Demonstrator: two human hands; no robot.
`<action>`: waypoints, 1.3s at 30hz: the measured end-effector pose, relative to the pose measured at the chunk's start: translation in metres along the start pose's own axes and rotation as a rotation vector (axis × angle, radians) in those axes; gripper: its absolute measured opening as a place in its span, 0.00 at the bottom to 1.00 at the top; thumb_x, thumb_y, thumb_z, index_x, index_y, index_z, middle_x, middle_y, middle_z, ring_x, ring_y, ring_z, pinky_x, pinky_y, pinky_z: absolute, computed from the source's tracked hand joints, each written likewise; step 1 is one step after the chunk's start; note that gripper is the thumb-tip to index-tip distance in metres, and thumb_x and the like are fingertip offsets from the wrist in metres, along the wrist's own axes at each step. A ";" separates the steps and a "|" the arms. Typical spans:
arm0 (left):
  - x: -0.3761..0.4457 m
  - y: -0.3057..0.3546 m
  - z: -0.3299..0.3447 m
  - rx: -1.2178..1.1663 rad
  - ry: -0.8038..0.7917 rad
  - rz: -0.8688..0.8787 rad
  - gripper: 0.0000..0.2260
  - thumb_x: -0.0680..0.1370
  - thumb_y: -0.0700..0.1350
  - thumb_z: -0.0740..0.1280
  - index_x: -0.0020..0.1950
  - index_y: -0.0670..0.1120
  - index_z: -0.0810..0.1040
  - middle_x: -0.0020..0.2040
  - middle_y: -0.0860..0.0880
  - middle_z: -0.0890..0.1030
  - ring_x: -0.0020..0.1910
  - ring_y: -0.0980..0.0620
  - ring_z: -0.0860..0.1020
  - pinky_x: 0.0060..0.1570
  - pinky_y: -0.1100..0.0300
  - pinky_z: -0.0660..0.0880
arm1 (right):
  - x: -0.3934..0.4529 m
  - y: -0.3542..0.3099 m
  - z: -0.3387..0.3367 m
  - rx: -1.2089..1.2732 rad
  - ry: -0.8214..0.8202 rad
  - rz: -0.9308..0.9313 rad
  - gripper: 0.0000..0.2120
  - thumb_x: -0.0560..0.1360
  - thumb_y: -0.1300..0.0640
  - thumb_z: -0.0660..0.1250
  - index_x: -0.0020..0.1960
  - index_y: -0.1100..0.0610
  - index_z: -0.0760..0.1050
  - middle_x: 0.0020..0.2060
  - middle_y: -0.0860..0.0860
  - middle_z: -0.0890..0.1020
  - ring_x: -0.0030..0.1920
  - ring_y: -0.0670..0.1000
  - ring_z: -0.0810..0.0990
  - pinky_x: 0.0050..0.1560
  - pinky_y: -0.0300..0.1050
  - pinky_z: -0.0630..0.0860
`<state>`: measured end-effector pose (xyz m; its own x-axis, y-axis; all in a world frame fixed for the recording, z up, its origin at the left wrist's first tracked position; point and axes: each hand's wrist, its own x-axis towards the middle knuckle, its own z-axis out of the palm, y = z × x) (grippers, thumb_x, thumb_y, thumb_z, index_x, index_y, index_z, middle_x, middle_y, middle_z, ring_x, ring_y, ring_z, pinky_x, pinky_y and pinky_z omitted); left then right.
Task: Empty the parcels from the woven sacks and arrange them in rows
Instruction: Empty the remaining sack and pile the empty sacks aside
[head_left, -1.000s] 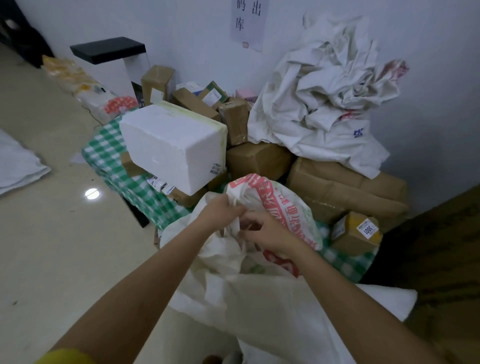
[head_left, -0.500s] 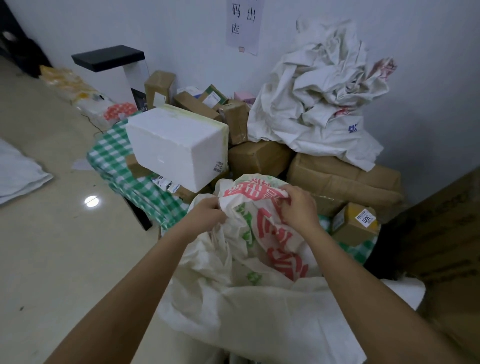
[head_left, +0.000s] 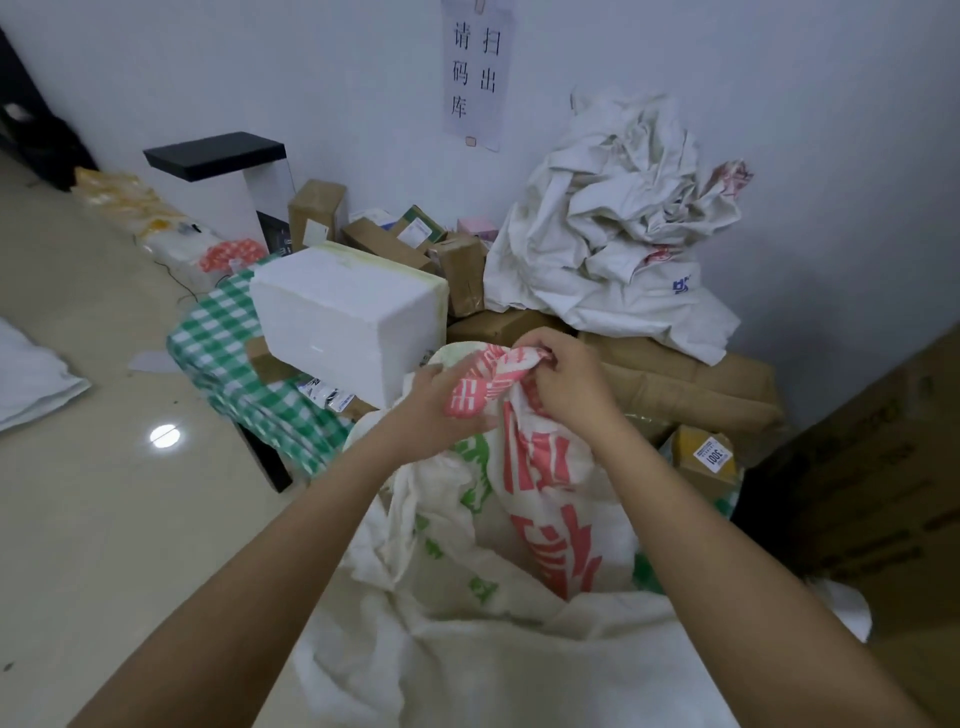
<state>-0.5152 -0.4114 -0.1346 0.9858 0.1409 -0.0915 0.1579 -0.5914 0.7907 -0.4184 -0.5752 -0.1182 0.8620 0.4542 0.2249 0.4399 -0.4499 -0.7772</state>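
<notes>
Both hands at bunched top of woven sack (head_left: 524, 499), white with red and green print, standing low in centre of view. Left hand (head_left: 441, 402) grips gathered neck from left, fingers curled round fabric. Right hand (head_left: 566, 382) pinches red-printed fold at top. Behind sack: white foam box (head_left: 348, 312) on green checked cloth (head_left: 223, 338), brown cartons (head_left: 685, 379), heap of empty white sacks (head_left: 618, 234) against wall.
</notes>
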 end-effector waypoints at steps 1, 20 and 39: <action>0.003 0.002 0.004 0.042 0.053 0.044 0.19 0.76 0.49 0.67 0.67 0.54 0.70 0.59 0.48 0.72 0.53 0.47 0.76 0.47 0.59 0.74 | -0.001 -0.004 -0.002 0.061 0.008 0.001 0.15 0.75 0.67 0.60 0.48 0.52 0.80 0.45 0.45 0.82 0.46 0.47 0.79 0.49 0.49 0.77; 0.030 0.027 0.013 -0.370 0.101 -0.170 0.10 0.78 0.41 0.64 0.58 0.49 0.75 0.60 0.45 0.77 0.59 0.47 0.75 0.62 0.51 0.73 | -0.066 0.059 0.065 -0.420 -0.200 0.061 0.43 0.77 0.47 0.65 0.78 0.43 0.37 0.62 0.55 0.73 0.59 0.57 0.76 0.60 0.54 0.73; -0.008 -0.073 0.021 0.308 -0.038 -0.506 0.12 0.79 0.44 0.59 0.61 0.43 0.69 0.50 0.45 0.77 0.42 0.46 0.79 0.38 0.55 0.76 | 0.008 0.103 0.013 0.398 -0.242 0.369 0.39 0.70 0.47 0.75 0.74 0.41 0.58 0.68 0.41 0.70 0.65 0.47 0.72 0.66 0.51 0.71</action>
<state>-0.5332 -0.3863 -0.2040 0.7839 0.4402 -0.4379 0.6128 -0.6619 0.4316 -0.3696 -0.6078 -0.2045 0.8375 0.5059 -0.2064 -0.0471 -0.3094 -0.9498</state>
